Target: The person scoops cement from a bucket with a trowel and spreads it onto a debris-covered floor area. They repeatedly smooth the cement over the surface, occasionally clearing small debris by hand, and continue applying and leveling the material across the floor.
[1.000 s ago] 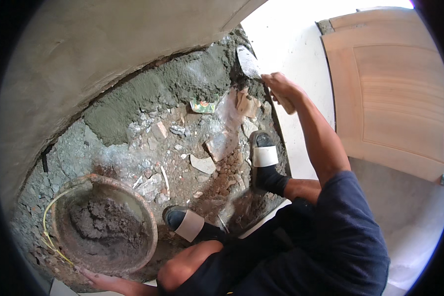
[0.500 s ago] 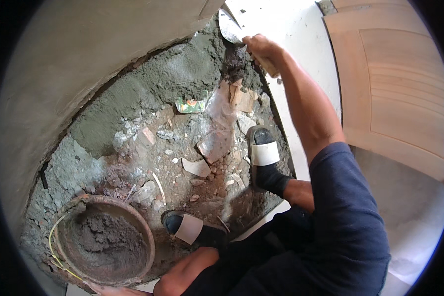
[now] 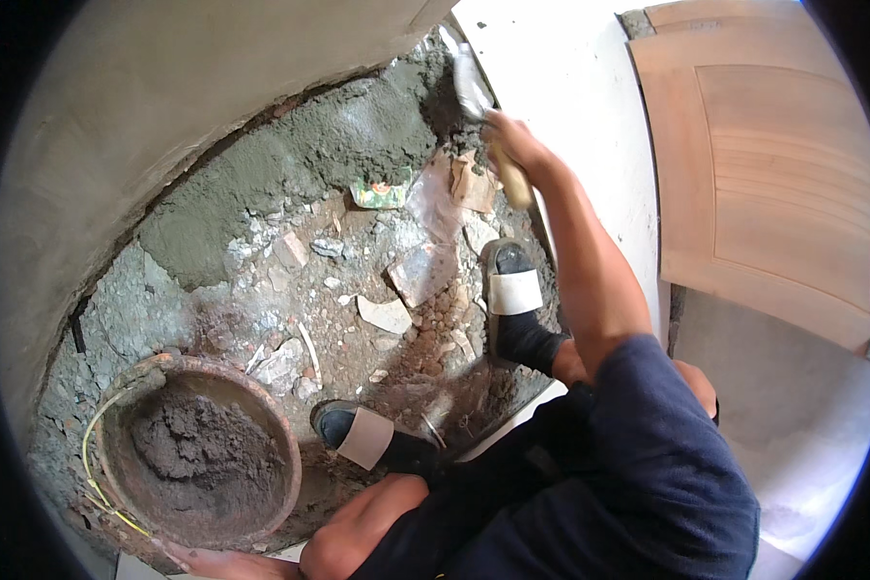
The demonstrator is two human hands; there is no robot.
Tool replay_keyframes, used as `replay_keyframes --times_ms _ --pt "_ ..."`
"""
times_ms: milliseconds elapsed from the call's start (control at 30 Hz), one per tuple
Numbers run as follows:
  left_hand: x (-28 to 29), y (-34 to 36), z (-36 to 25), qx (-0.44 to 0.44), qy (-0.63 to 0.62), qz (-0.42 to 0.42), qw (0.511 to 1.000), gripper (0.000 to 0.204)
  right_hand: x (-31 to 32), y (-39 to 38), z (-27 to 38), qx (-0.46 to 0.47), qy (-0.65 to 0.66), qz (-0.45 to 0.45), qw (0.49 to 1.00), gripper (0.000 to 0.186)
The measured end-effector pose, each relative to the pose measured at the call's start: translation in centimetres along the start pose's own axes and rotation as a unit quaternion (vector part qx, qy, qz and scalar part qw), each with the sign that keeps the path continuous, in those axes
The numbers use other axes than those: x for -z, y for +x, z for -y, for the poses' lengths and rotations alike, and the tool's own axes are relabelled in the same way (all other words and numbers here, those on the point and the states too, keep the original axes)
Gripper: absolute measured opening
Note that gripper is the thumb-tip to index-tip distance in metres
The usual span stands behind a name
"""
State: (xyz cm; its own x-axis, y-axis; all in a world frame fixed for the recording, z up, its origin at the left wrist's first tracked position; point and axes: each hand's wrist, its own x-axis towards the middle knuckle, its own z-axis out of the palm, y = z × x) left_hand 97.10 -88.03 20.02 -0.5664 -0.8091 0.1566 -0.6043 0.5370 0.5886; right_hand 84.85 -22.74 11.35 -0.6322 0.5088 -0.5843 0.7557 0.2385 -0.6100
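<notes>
Smooth grey-beige plastered wall (image 3: 145, 126): sweeping down the whole left side, folks, bowed by my lens.
Thin yellow cord (image 3: 89, 462): bending along the far left, its lower end close to my fingers.
Bare left grip (image 3: 179, 555): down low, right by the near rim of a round, brown, mud-caked basin (image 3: 224, 379); clamped on or merely laid there, I can't tell from here.
Lumpy dark-grey mortar (image 3: 203, 454): heaped inside that basin, well apart from my other side's work.
Damp grey-green mortar band (image 3: 290, 164): running along the wall's foot, rough on top, climbing to the upper corner.
Crumpled green printed packet (image 3: 379, 195): lying among rubble just below the band.
Steel-bladed, wooden-handled trowel (image 3: 471, 85): there's the key piece! It's up in the far corner, blade a little blurred, reaching away from me beyond the knuckles; long axis slanting from tip at upper left to handle butt at lower right, near the pale edge.
Bare right grip (image 3: 514, 143): wrapped firmly round the handle, far nearer the trowel than my left; basin well off, lower left.
Glossy white floor slab (image 3: 590, 126): just right of the blade.
Pale wooden panelled door (image 3: 793, 164): filling the far right.
</notes>
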Motion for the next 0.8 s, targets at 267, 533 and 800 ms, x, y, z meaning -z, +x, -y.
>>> replay_keyframes --times_ms 267,533,800 --pt "-0.3 -0.2 -1.9 -0.022 -0.007 0.022 0.999 0.048 -0.9 0.4 0.8 0.074 -0.357 0.115 0.924 0.033" --pt "-0.2 -0.5 -1.8 -0.003 -0.021 -0.002 1.000 0.046 -2.8 -0.9 3.7 0.124 -0.246 0.067 0.959 0.046" --pt "-0.6 -1.8 -3.8 0.068 -0.055 -0.019 0.996 0.047 -2.1 -4.9 -3.0 -0.068 -0.174 -0.001 0.982 0.055"
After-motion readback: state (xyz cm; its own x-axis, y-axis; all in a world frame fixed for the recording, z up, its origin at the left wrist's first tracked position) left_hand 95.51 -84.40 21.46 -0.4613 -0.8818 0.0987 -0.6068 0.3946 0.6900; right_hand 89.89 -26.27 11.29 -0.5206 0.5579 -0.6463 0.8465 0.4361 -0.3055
